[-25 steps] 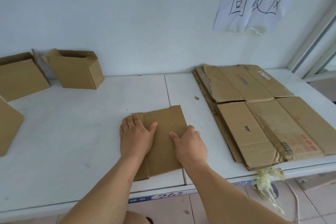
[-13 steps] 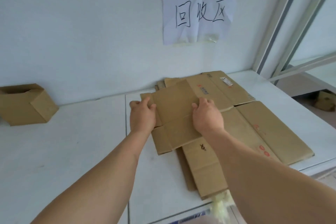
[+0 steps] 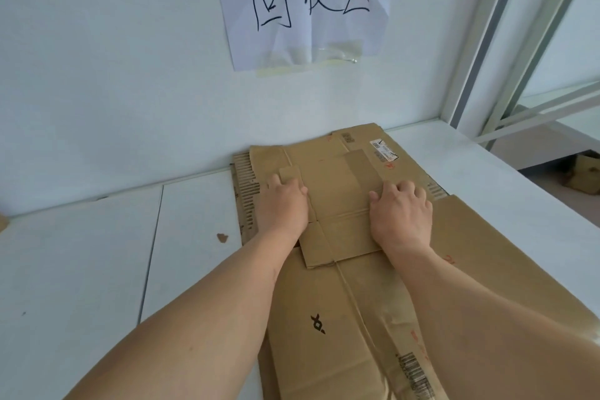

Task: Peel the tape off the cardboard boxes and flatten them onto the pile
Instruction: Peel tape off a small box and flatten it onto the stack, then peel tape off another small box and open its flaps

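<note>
Pile (image 3: 341,344) of flattened cardboard on white table (image 3: 97,269), running from near edge back to wall (image 3: 113,75). Black mark (image 3: 318,324) on near sheet of pile, barcode (image 3: 415,373) right of it. Both forearms reaching across pile from near side. Small flattened box (image 3: 341,204) lying on top of pile, toward its far half, near edge slightly raised at a crease. Left hand (image 3: 285,208) palm down on left edge of box, fingers curled over a small flap, gripping. Right hand (image 3: 401,214) palm down on right part of box, fingers bent, tips pressing into cardboard; real grip or just pressing, cannot tell. Brown scrap (image 3: 222,238) on table just left of pile, apart from it. Corrugated edge (image 3: 244,191) showing along pile's left side, behind left hand. White label (image 3: 384,150) on far-right sheet of pile, beyond right hand. Far end of pile touching wall. Paper sign (image 3: 308,0) with black handwritten characters on wall above pile, yellowish tape (image 3: 292,70) along bottom edge. Metal frame (image 3: 506,42) right of sign, at table's far-right corner. Another box (image 3: 584,178) low down beyond table, right of pile, blurry.
</note>
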{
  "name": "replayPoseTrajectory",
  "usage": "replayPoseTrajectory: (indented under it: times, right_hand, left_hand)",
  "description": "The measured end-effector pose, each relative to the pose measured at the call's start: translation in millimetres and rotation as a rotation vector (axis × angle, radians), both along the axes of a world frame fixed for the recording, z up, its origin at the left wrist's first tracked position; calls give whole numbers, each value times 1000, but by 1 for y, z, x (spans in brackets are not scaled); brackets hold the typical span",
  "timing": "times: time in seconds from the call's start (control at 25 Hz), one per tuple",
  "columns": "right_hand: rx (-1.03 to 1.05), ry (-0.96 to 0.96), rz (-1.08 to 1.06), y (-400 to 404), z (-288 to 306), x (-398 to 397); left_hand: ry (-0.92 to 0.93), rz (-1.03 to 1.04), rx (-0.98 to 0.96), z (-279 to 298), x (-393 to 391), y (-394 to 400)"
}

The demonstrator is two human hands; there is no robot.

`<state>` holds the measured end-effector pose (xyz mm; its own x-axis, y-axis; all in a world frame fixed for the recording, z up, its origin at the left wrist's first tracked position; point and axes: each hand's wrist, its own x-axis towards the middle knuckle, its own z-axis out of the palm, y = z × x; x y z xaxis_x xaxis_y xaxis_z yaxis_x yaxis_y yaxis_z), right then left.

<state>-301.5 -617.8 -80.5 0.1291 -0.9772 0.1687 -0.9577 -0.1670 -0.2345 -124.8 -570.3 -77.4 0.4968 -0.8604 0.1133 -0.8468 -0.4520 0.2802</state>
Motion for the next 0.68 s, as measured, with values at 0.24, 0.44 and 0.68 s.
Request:
replayPoseTrajectory:
  times: [0.24,0.44,0.68]
  right_hand:
    - [-22,22,-25,3,-1,2]
    - [-36,76,-16,10,23,8]
    - [-78,74,308,94,65,92]
  left_hand:
    - [-20,10,-52,-6,1,0]
    - [110,-18,-3,19,7,13]
    - [-147,-39,88,63,79,125]
